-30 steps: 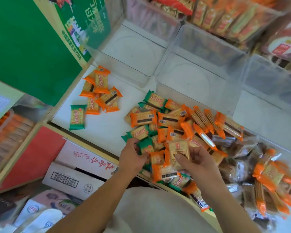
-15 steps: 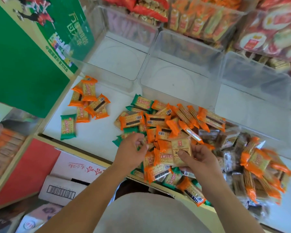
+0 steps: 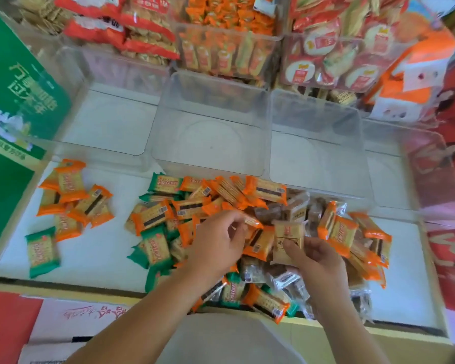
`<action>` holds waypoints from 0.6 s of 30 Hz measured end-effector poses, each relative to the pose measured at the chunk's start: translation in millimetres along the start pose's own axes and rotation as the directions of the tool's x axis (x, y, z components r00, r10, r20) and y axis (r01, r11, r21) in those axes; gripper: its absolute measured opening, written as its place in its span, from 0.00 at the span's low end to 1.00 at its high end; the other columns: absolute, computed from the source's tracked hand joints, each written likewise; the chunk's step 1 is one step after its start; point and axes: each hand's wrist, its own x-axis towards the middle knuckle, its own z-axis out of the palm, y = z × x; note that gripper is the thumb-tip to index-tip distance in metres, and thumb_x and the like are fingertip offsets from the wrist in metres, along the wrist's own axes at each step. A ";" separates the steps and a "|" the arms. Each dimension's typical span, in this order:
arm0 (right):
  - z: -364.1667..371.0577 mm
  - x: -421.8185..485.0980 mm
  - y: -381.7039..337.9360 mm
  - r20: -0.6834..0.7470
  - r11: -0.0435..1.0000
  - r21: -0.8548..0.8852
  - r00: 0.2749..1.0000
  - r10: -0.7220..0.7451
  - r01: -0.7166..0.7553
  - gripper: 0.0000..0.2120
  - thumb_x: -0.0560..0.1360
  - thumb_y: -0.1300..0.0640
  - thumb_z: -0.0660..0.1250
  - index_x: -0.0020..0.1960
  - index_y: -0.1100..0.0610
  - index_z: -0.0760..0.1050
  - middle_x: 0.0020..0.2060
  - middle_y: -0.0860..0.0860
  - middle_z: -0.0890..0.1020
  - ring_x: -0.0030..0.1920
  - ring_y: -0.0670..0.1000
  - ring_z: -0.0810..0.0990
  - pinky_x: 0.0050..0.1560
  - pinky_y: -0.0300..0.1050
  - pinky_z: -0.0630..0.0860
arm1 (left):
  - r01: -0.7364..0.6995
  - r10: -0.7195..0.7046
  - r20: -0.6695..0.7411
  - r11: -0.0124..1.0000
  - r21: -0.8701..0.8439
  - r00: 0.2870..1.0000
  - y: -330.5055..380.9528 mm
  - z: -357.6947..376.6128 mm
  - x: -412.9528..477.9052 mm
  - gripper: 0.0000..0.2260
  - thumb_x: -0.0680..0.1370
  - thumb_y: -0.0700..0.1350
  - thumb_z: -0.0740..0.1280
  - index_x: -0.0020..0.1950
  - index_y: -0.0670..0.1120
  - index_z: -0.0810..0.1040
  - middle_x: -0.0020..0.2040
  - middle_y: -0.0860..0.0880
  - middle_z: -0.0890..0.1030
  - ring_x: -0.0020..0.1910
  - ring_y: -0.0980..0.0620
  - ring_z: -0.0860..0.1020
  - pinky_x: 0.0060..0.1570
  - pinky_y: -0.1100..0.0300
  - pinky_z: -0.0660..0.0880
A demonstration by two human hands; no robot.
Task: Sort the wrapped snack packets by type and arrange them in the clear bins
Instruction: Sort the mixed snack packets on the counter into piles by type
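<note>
Head view: hands sorting snack packets (image 3: 221, 195) heaped at the shelf (image 3: 103, 245) front edge.
The right hand (image 3: 313, 256) grips a tan packet (image 3: 288, 237), lifted out for grouping; the left hand (image 3: 218, 243) pinches an orange packet (image 3: 251, 222); clear bins (image 3: 210, 122) along the back edge stand unfilled.

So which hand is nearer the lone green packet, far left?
Left. The left hand is right of the green packet, over the pile; the right hand is farther right.
</note>
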 end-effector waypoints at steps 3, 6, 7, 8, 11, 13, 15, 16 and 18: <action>-19.3 1.7 -11.7 -0.091 0.998 0.053 0.995 -0.036 0.041 0.12 0.73 0.49 0.78 0.51 0.54 0.80 0.41 0.52 0.86 0.41 0.58 0.86 0.40 0.50 0.83 | -0.178 0.174 0.072 0.982 0.065 0.982 40.7 22.7 27.0 0.12 0.82 0.47 0.68 0.65 0.50 0.79 0.57 0.56 0.80 0.55 0.58 0.77 0.55 0.61 0.76; -41.4 9.5 -20.2 -0.099 0.996 0.074 0.995 -0.035 0.042 0.14 0.75 0.48 0.76 0.53 0.56 0.80 0.42 0.55 0.86 0.39 0.61 0.87 0.41 0.53 0.82 | -0.339 0.291 0.200 0.899 0.277 0.936 62.7 61.3 58.9 0.20 0.81 0.46 0.68 0.73 0.51 0.72 0.66 0.52 0.76 0.63 0.51 0.76 0.58 0.54 0.77; -48.0 12.7 -20.7 -0.101 0.997 0.074 0.995 -0.029 0.037 0.13 0.75 0.49 0.76 0.52 0.57 0.80 0.42 0.55 0.86 0.39 0.61 0.87 0.43 0.57 0.83 | -0.356 0.279 0.253 0.870 0.342 0.926 64.7 72.9 65.9 0.22 0.81 0.45 0.68 0.75 0.51 0.70 0.67 0.51 0.76 0.64 0.49 0.76 0.58 0.52 0.78; -54.3 15.5 -21.3 -0.106 0.997 0.065 0.994 -0.023 0.031 0.12 0.75 0.50 0.77 0.51 0.57 0.80 0.41 0.55 0.85 0.39 0.61 0.86 0.44 0.59 0.84 | -0.350 0.246 0.289 0.848 0.398 0.925 65.3 81.5 70.8 0.24 0.81 0.45 0.69 0.76 0.51 0.69 0.67 0.50 0.76 0.65 0.47 0.76 0.57 0.49 0.79; -73.1 22.9 -23.8 -0.097 0.999 0.049 0.995 -0.003 0.008 0.09 0.75 0.51 0.76 0.49 0.56 0.80 0.44 0.61 0.84 0.43 0.62 0.85 0.43 0.58 0.85 | -0.305 0.186 0.281 0.828 0.471 0.941 63.4 96.5 80.1 0.26 0.79 0.44 0.70 0.76 0.54 0.68 0.64 0.50 0.78 0.62 0.46 0.79 0.52 0.48 0.80; -83.2 26.1 -25.1 -0.079 0.999 0.047 0.997 0.005 -0.001 0.10 0.75 0.51 0.76 0.50 0.56 0.80 0.45 0.61 0.84 0.43 0.61 0.85 0.35 0.46 0.83 | -0.281 0.186 0.248 0.856 0.433 0.951 65.9 98.5 82.5 0.24 0.79 0.44 0.71 0.74 0.54 0.69 0.65 0.51 0.78 0.61 0.47 0.79 0.52 0.50 0.79; -91.8 27.9 -23.8 -0.071 0.999 0.048 0.997 0.017 -0.013 0.12 0.75 0.49 0.76 0.52 0.56 0.80 0.44 0.58 0.86 0.43 0.59 0.86 0.33 0.43 0.81 | -0.272 0.194 0.228 0.880 0.389 0.954 72.1 95.5 82.4 0.23 0.78 0.48 0.71 0.72 0.53 0.71 0.64 0.51 0.78 0.61 0.48 0.78 0.53 0.52 0.77; -96.3 28.5 -22.1 -0.067 0.998 0.056 0.998 0.021 -0.018 0.13 0.74 0.48 0.76 0.52 0.56 0.81 0.45 0.58 0.86 0.44 0.59 0.86 0.36 0.47 0.83 | -0.261 0.190 0.212 0.885 0.386 0.959 76.8 92.1 81.3 0.22 0.78 0.50 0.71 0.72 0.53 0.72 0.62 0.52 0.77 0.60 0.48 0.78 0.52 0.52 0.77; -105.5 27.1 -19.6 -0.073 0.998 0.060 0.997 0.021 -0.017 0.14 0.74 0.47 0.77 0.52 0.56 0.81 0.45 0.59 0.86 0.44 0.60 0.86 0.41 0.54 0.84 | -0.208 0.165 0.145 0.910 0.360 0.975 89.9 83.2 78.0 0.21 0.79 0.54 0.69 0.70 0.51 0.74 0.58 0.52 0.76 0.55 0.50 0.78 0.49 0.53 0.77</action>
